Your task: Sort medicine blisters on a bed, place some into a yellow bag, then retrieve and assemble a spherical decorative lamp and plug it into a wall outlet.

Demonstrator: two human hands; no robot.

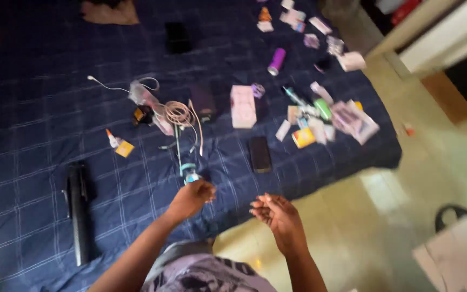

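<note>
A dark blue checked bedsheet covers the bed, strewn with small items. At far left lies a long black tube-shaped object; beside it, a small glue bottle. A coiled white cable sits mid-bed above a small teal-and-white object. The left hand curls shut just below that object, though whether it grips anything cannot be told. A black phone lies near. The right hand hovers off the bed's edge, fingers loosely bent, holding nothing visible.
</note>
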